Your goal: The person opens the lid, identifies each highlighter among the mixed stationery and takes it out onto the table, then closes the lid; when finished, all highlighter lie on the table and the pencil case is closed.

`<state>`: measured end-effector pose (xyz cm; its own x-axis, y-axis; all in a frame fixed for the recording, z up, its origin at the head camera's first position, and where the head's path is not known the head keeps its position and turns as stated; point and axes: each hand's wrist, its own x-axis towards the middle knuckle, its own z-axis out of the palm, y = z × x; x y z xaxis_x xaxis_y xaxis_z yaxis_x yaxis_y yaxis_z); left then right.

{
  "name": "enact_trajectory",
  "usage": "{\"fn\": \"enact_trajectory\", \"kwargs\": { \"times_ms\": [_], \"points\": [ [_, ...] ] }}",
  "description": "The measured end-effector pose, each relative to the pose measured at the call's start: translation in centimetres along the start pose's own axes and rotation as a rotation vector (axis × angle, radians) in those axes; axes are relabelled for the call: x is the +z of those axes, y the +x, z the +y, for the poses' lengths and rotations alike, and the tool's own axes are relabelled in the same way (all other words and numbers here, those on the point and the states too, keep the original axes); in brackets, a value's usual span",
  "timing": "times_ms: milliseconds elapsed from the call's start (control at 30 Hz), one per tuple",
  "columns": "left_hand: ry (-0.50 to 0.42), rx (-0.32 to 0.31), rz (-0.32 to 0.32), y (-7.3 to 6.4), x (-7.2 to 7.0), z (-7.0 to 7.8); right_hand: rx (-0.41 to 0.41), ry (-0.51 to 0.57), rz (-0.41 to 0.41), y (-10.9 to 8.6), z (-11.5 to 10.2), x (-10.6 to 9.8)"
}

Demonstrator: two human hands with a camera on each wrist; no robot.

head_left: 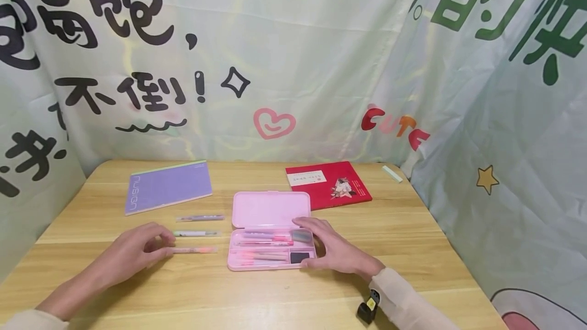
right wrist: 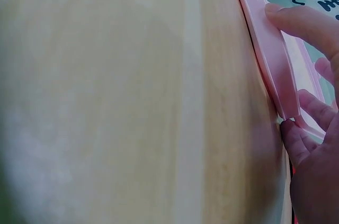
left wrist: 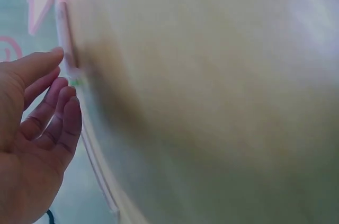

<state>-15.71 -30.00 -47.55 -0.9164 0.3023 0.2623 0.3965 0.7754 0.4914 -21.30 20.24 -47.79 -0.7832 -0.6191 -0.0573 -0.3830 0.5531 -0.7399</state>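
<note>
A pink pencil case (head_left: 270, 210) lies with its lid raised toward the back. In it are several pens (head_left: 266, 243) and a dark block (head_left: 300, 257). My right hand (head_left: 337, 248) grips the case's right end, thumb against the pink front wall (right wrist: 273, 54) and fingers toward the hinge side. My left hand (head_left: 137, 248), fingers loosely bent, is at the left end of a pink-tipped pen (head_left: 194, 250) on the table; the thumb tip is beside or touching it. Behind lie a green-ended pen (head_left: 197, 234) and a grey-purple pen (head_left: 202, 217), roughly parallel.
A purple notebook (head_left: 169, 187) lies at the back left of the wooden table (head_left: 257, 299). Behind the case's right side is a red booklet (head_left: 330, 185). A small pale strip (head_left: 392, 173) lies at the far right corner. Printed cloth (head_left: 312, 65) hangs around the table.
</note>
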Motion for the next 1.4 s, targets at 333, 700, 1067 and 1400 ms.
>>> {"fn": "enact_trajectory", "kwargs": {
  "times_ms": [333,700,1067,1400],
  "points": [
    [-0.064,0.136,0.004,2.3,0.7,4.3,0.015,0.003,-0.007,0.0,-0.2,-0.1],
    [-0.177,0.214,-0.280,4.4,3.9,9.5,0.008,-0.008,-0.008,0.1,0.0,0.0],
    [-0.016,0.276,-0.255,5.0,5.5,11.3,0.024,-0.003,-0.005,-0.1,-0.1,-0.1],
    [0.102,0.192,-0.155,4.1,6.6,13.2,0.005,-0.005,-0.008,0.1,0.0,-0.1]
  ]
}}
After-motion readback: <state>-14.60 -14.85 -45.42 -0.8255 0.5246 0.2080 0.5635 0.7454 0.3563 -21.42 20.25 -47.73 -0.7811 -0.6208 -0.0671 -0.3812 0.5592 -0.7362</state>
